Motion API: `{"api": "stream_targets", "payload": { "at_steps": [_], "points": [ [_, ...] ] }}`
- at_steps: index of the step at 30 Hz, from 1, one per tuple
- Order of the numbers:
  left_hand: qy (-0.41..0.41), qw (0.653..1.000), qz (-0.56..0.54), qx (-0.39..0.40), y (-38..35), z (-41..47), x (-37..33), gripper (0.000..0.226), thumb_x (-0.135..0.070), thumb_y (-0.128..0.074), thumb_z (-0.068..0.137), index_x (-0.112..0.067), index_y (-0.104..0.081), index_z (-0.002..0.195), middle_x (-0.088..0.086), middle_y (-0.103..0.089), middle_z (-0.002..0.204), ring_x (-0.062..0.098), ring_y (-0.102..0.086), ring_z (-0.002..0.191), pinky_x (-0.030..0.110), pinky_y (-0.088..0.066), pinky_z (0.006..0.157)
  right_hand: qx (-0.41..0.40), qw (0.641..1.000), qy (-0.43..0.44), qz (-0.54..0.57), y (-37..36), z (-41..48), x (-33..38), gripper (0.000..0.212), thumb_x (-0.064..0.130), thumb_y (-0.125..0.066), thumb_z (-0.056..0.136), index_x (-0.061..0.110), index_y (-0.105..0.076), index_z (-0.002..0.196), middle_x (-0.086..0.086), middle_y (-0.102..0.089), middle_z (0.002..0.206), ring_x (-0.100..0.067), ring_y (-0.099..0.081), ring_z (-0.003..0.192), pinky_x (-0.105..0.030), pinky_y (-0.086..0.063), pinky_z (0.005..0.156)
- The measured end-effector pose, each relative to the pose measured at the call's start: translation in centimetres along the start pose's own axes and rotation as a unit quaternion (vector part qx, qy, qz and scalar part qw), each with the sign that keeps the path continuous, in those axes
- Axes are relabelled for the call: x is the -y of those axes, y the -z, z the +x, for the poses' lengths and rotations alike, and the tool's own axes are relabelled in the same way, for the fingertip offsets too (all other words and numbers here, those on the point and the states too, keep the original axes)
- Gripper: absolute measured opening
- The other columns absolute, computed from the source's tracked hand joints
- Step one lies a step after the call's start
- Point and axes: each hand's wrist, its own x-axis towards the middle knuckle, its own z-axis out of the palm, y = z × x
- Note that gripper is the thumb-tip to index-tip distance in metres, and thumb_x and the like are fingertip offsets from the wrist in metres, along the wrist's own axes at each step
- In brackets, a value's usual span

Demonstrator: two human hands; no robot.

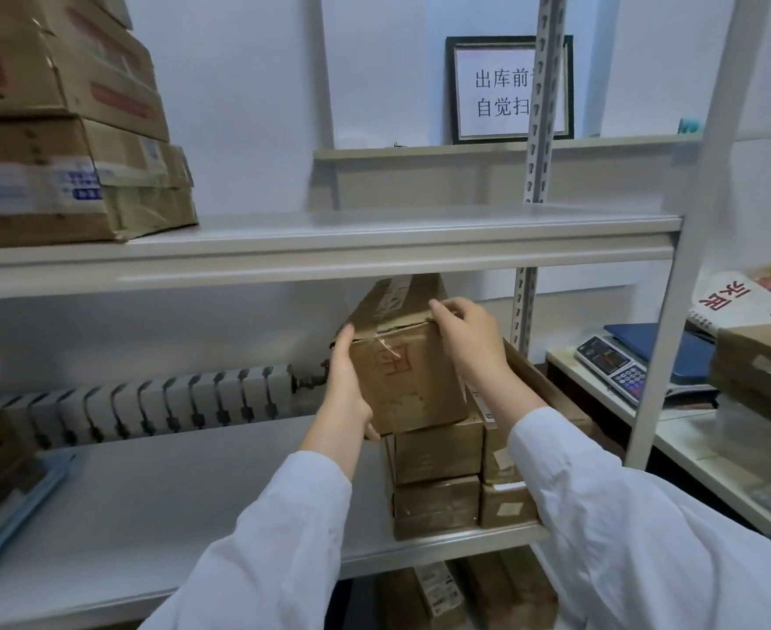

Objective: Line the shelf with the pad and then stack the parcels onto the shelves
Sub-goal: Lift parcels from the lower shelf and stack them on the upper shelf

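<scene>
Shelf open left of stacked parcels

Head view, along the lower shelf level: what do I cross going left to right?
blue pad → radiator → left hand → parcel held in both hands → right hand on its top edge → weighing scale → cardboard boxes at the far right.

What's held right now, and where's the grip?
The top cardboard parcel of the stack: left hand grips its left side and lower corner, right hand pinches its top right edge.
</scene>
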Motion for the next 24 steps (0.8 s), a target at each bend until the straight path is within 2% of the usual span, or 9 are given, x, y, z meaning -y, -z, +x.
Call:
{"api": "stream_targets", "payload": {
  "at_steps": [2, 4, 6, 8, 10, 12, 15, 19, 24],
  "points": [
    [0.011, 1.0, 0.001, -0.02, 1.4, 0.8, -0.2, 0.068, -0.079, -0.047, 0.067, -0.02, -0.064, 0.097, 0.009, -0.063, 0.115, 0.037, -0.05, 0.111, 0.057, -0.026, 0.104, -0.004, 0.999, 0.019, 0.029, -0.2, -0.5, 0.6, 0.03, 0.038, -0.047, 0.095, 0.017, -0.065, 0.107, 0.002, -0.066, 0.102, -0.017, -0.059, 0.101, -0.038, -0.049, 0.09],
    [0.014, 0.999, -0.004, -0.031, 2.6, 0.7, -0.5, 0.062, -0.075, -0.046, 0.069, -0.019, -0.064, 0.088, 0.011, -0.066, 0.101, 0.034, -0.053, 0.093, 0.057, -0.028, 0.103, -0.005, 0.998, 0.03, 0.059, -0.6, -0.8, 1.0, 0.02, 0.034, -0.049, 0.095, 0.022, -0.065, 0.098, 0.006, -0.065, 0.095, -0.016, -0.059, 0.098, -0.039, -0.05, 0.09],
    [0.012, 0.999, -0.003, -0.036, 3.8, -0.2, -1.2, 0.054, -0.07, -0.046, 0.077, -0.018, -0.061, 0.082, 0.011, -0.062, 0.088, 0.033, -0.051, 0.08, 0.059, -0.029, 0.1, -0.011, 0.997, 0.027, 0.075, -1.2, -1.0, 1.4, 0.015, 0.033, -0.05, 0.094, 0.025, -0.063, 0.097, 0.003, -0.064, 0.101, -0.016, -0.059, 0.098, -0.041, -0.05, 0.091],
    [0.009, 0.999, 0.002, -0.033, 5.5, -0.8, -1.9, 0.053, -0.069, -0.049, 0.075, -0.019, -0.06, 0.084, 0.012, -0.062, 0.09, 0.036, -0.051, 0.084, 0.064, -0.029, 0.097, -0.022, 0.997, 0.013, 0.074, -1.8, -1.4, 1.9, 0.02, 0.037, -0.051, 0.092, 0.026, -0.06, 0.106, -0.004, -0.058, 0.117, -0.017, -0.057, 0.103, -0.043, -0.05, 0.093],
    [0.005, 0.999, 0.022, -0.024, 7.3, -1.1, -2.5, 0.055, -0.071, -0.052, 0.07, -0.021, -0.061, 0.091, 0.012, -0.062, 0.099, 0.039, -0.051, 0.098, 0.07, -0.028, 0.094, -0.037, 0.998, -0.016, 0.051, -2.1, -1.6, 2.4, 0.038, 0.044, -0.05, 0.092, 0.025, -0.052, 0.124, -0.006, -0.047, 0.132, -0.022, -0.05, 0.115, -0.046, -0.046, 0.098],
    [0.005, 0.999, 0.05, -0.02, 9.4, -1.4, -3.4, 0.063, -0.073, -0.053, 0.066, -0.023, -0.062, 0.103, 0.013, -0.062, 0.108, 0.041, -0.05, 0.107, 0.074, -0.028, 0.091, -0.051, 0.997, -0.048, 0.021, -2.3, -2.1, 3.1, 0.051, 0.05, -0.048, 0.091, 0.025, -0.04, 0.136, -0.007, -0.04, 0.138, -0.027, -0.042, 0.124, -0.05, -0.039, 0.103],
    [0.012, 0.996, 0.091, -0.003, 11.9, -2.5, -4.4, 0.069, -0.074, -0.054, 0.064, -0.023, -0.063, 0.11, 0.015, -0.062, 0.112, 0.042, -0.05, 0.108, 0.073, -0.032, 0.082, -0.078, 0.993, -0.083, -0.01, -2.3, -2.7, 3.7, 0.063, 0.052, -0.047, 0.091, 0.021, -0.029, 0.143, -0.01, -0.032, 0.146, -0.032, -0.031, 0.134, -0.051, -0.028, 0.11],
    [0.017, 0.991, 0.129, 0.011, 15.3, -4.0, -5.6, 0.069, -0.072, -0.052, 0.066, -0.021, -0.064, 0.111, 0.016, -0.06, 0.115, 0.043, -0.05, 0.107, 0.075, -0.03, 0.086, -0.121, 0.984, -0.125, -0.033, -2.4, -3.9, 4.4, 0.077, 0.054, -0.047, 0.09, 0.015, -0.017, 0.148, -0.015, -0.019, 0.155, -0.034, -0.016, 0.142, -0.047, -0.015, 0.115],
    [0.025, 0.989, 0.14, 0.029, 17.5, -5.3, -6.8, 0.07, -0.07, -0.055, 0.066, -0.018, -0.063, 0.113, 0.018, -0.057, 0.122, 0.044, -0.049, 0.111, 0.077, -0.027, 0.089, -0.183, 0.972, -0.143, -0.034, -2.4, -5.3, 5.6, 0.082, 0.059, -0.044, 0.088, 0.015, -0.013, 0.149, -0.017, -0.013, 0.156, -0.035, -0.012, 0.144, -0.048, -0.009, 0.117]
  ]
}}
